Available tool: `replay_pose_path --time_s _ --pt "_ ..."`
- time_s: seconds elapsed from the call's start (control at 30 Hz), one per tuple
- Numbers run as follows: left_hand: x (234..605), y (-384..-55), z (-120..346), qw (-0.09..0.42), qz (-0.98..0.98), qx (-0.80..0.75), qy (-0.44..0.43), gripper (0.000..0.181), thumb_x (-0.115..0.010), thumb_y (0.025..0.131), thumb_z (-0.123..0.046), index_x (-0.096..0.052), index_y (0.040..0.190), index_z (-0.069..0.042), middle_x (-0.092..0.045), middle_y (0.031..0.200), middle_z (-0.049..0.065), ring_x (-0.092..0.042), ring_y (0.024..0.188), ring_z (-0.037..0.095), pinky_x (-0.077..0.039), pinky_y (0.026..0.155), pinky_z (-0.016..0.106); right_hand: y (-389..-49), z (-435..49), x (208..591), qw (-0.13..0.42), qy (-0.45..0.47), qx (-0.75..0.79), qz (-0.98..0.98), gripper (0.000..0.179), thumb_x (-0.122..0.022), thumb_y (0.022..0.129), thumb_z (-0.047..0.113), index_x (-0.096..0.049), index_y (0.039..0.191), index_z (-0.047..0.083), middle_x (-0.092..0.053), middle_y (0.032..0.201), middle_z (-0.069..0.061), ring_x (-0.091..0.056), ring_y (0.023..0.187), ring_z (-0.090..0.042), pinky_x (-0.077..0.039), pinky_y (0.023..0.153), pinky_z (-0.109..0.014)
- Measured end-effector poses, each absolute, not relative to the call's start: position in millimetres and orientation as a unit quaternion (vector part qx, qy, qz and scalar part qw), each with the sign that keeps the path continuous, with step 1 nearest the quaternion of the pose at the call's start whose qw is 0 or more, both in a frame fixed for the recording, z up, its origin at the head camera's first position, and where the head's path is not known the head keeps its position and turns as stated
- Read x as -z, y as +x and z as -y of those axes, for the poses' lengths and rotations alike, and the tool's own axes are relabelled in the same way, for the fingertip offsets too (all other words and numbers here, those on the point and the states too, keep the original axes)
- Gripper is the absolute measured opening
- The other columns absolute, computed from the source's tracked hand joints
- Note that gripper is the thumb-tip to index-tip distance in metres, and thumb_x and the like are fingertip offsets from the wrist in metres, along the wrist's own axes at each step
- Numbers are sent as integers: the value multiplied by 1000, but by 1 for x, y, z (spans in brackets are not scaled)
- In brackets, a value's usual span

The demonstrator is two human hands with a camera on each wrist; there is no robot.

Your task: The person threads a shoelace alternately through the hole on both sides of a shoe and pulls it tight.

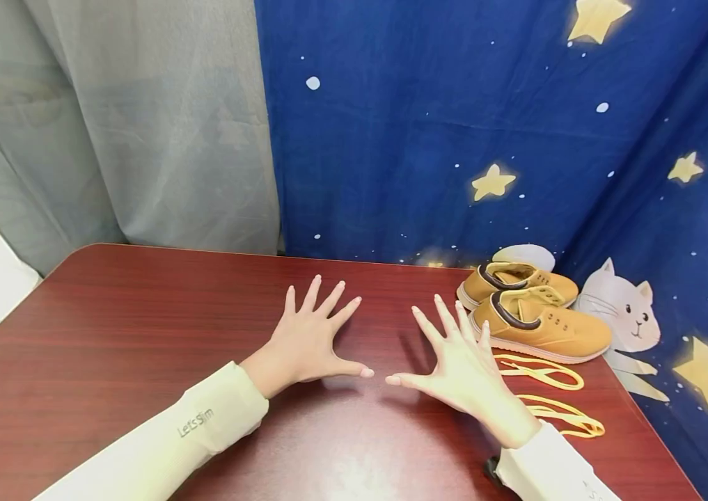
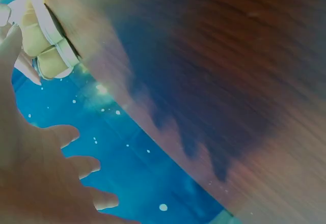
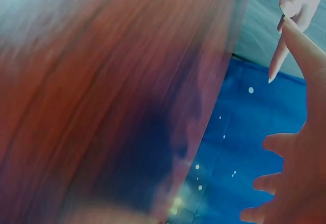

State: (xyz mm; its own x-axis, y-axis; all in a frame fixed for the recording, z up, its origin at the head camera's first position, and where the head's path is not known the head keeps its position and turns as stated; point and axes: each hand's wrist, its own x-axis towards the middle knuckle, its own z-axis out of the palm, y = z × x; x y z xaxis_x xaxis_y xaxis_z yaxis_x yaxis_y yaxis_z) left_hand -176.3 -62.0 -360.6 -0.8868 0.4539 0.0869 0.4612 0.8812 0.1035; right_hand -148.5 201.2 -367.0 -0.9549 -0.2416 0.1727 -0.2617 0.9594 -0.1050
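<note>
Both hands hover over the dark red wooden table point(image 1: 159, 320) with fingers spread wide and nothing in them. My left hand point(image 1: 306, 341) is near the middle, its thumb pointing toward the right thumb across a small gap. To its right, my right hand point(image 1: 463, 365) is nearest the shoes and laces. A tan shoe point(image 1: 554, 330) with a dark collar lies just beyond its fingertips, toe to the right; its mate point(image 1: 554, 282) stands behind it. Beside the right hand are two yellow shoelace bundles, an upper shoelace point(image 1: 563, 379) and a lower shoelace point(image 1: 585, 422), partly hidden by the hand and wrist.
A blue curtain point(image 1: 391, 139) with stars and a grey curtain point(image 1: 184, 139) hang behind the table's far edge. A printed cat point(image 1: 623, 313) shows on the blue curtain beside the shoes. A small dark object point(image 1: 493, 470) pokes out by the right cuff.
</note>
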Motion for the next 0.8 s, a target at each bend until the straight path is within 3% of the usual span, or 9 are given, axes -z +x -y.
replay_pose_path --time_s 0.33,0.6,0.8 --pt "367 -183 40 2 969 61 -239 114 -53 71 -93 -26 161 -29 -20 170 6 -7 159 38 -7 124 65 -148 -216 363 106 128 -56 985 115 -60 62 94 -39 156 31 -26 167 -12 -18 155 -40 -12 114 -78" --pt "369 -183 20 -41 962 111 -246 109 -57 73 -89 -27 160 -31 -21 169 11 -11 156 46 -15 124 62 -151 -234 360 120 131 -38 983 113 -59 65 94 -41 155 28 -28 166 -13 -23 153 -44 -12 118 -71" --pt "367 -182 4 -71 948 153 -270 105 -57 80 -82 -26 161 -23 -25 168 11 -17 156 42 -19 123 62 -153 -250 358 128 146 -43 980 111 -63 67 89 -42 155 26 -33 164 -14 -26 151 -46 -15 118 -70"
